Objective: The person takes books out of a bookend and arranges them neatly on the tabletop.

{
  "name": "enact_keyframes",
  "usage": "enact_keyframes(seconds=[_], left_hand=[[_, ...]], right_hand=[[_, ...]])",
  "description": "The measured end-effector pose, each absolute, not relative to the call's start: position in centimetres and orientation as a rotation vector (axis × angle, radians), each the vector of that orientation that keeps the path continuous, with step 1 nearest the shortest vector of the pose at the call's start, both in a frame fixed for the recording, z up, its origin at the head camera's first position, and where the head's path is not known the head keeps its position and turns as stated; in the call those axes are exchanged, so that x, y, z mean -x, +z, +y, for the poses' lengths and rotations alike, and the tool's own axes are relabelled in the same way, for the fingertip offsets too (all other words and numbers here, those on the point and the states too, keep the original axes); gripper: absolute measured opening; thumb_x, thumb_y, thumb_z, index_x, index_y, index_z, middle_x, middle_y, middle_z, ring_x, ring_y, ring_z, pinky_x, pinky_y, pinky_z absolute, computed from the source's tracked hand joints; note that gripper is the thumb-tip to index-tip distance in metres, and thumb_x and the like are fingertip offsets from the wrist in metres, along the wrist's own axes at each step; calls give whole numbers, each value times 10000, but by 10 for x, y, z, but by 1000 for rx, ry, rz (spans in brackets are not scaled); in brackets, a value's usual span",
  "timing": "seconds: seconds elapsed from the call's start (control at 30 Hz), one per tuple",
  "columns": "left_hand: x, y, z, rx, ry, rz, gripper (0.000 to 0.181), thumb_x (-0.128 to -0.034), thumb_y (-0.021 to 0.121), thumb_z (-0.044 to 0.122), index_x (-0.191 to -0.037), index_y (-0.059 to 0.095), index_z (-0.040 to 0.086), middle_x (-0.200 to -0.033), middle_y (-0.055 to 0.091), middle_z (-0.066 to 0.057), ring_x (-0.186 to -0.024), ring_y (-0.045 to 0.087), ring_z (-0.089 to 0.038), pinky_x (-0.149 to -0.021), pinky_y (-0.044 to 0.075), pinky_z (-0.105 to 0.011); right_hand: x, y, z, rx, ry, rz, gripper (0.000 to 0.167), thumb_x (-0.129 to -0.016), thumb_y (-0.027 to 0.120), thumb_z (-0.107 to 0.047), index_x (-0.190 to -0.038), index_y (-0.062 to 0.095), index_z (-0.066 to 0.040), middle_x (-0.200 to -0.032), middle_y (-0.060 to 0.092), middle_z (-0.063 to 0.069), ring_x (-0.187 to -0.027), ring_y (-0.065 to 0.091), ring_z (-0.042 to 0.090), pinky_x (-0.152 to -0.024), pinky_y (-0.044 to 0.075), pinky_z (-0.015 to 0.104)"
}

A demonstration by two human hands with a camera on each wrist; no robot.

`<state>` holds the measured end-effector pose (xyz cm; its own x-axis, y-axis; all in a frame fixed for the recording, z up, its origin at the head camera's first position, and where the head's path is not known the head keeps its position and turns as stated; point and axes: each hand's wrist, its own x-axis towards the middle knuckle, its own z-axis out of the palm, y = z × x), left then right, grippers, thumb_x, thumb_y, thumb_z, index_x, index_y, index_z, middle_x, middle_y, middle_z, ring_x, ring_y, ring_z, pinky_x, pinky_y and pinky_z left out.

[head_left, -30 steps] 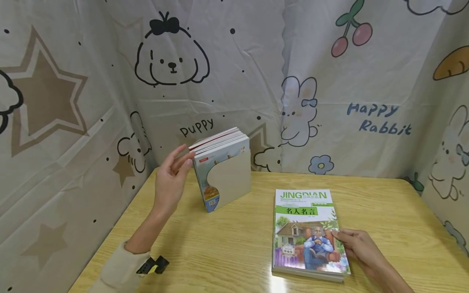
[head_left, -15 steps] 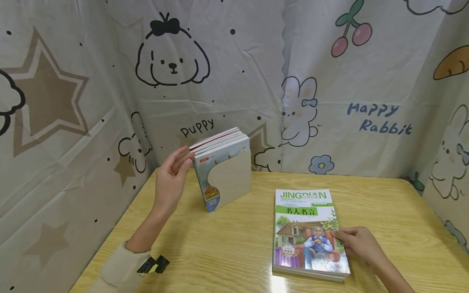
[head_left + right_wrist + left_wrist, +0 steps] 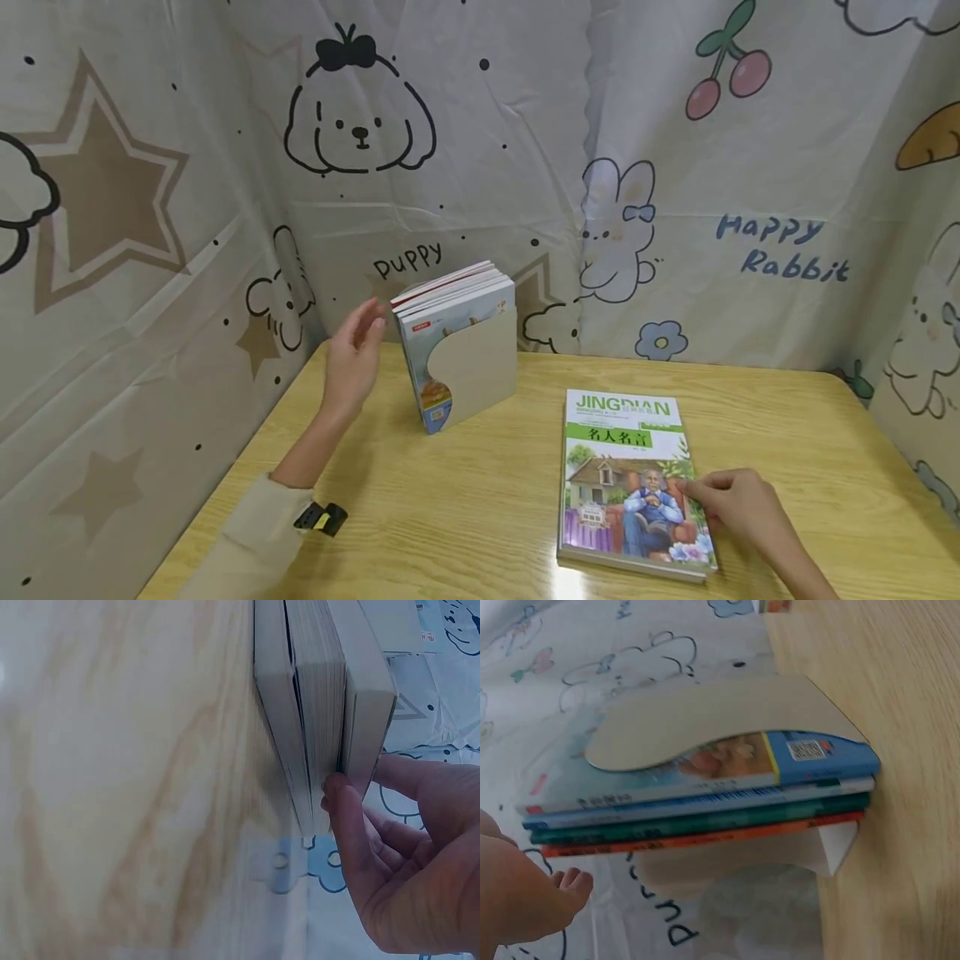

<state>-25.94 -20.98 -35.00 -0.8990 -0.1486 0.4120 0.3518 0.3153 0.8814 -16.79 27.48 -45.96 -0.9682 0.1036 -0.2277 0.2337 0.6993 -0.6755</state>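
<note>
A magazine file point(image 3: 480, 367) stands at the back left, holding several thin upright books point(image 3: 453, 302); their spines show white, green and red in the left wrist view. My left hand point(image 3: 352, 358) hovers just left of the books' top corner, apart from them, fingers loosely bent around nothing. On the table's right half lies a stack of thick books, topped by one with a green-and-white cover point(image 3: 626, 492). My right hand point(image 3: 742, 504) pinches this top book by its right edge. The right wrist view shows fingertips in the gap under the top book point(image 3: 369, 705), above the lower books point(image 3: 319, 682).
The yellow wooden table point(image 3: 465, 508) extends between the file and the stack. A cartoon-printed cloth point(image 3: 465, 125) hangs behind the table and along both sides. A black strap device point(image 3: 322, 518) is worn at my left wrist.
My left hand has drawn slightly left, away from the upright books, leaving a small gap. The right hand stays at the stack's right edge. The head view has shifted slightly.
</note>
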Motion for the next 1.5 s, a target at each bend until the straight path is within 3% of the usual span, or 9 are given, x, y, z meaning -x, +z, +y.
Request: enact_keyframes(seconds=[0.17,0.47,0.67,0.93,1.17,1.33,1.5], left_hand=[[279,-363,-219,209,-1632,-2281,470,-1089,430,163,-1523,360,-4,-1464,482,-182,-1324,482,-278,-1079,405,-351],[292,-389,-224,162,-1468,-2412,376,-1027,564,70,-1386,550,-42,-1324,598,-224,-1207,573,-337,-1001,475,-442],[293,-397,-225,224,-1536,-2399,356,-1007,586,27,-1350,573,-69,-1300,606,-248,-1203,579,-364,-995,482,-459],[297,-403,-223,167,-1735,-2299,378,-1035,531,39,-1387,515,-98,-1337,566,-275,-1212,574,-363,-937,514,-287],[286,-401,-226,52,-1545,-2246,364,-1028,582,132,-1339,590,-58,-1219,654,-228,-1093,632,-311,-815,501,-144],[279,-391,-230,70,-1412,-2193,356,-1035,578,170,-1333,615,-21,-1174,682,-203,-1019,641,-274,-751,462,-110],[270,-375,-231,71,-1364,-2120,367,-1034,581,174,-1350,606,-10,-1206,671,-195,-1032,633,-246,-789,463,-129]], right_hand=[[168,-461,276,-281,-1145,2716,541,-853,733,-552,-926,779,-17,-844,713,56,-686,606,153,-611,464,310],[168,-463,274,-287,-1173,2676,566,-841,737,-570,-939,773,-14,-811,714,29,-672,639,158,-618,495,322],[167,-463,276,-270,-1168,2685,543,-899,699,-516,-994,763,15,-799,714,29,-674,654,163,-626,511,332],[168,-454,280,-280,-1250,2811,443,-993,634,-351,-1042,727,79,-754,700,40,-662,688,205,-587,556,304],[167,-444,279,-251,-1375,2842,514,-1005,618,-354,-1118,671,145,-814,726,134,-713,715,234,-620,592,313],[165,-440,282,-242,-1372,2875,557,-1006,601,-401,-1165,661,130,-880,736,150,-750,717,218,-641,592,297],[165,-439,287,-224,-1356,2921,552,-1013,587,-405,-1195,655,112,-923,738,158,-757,717,198,-649,590,293]])
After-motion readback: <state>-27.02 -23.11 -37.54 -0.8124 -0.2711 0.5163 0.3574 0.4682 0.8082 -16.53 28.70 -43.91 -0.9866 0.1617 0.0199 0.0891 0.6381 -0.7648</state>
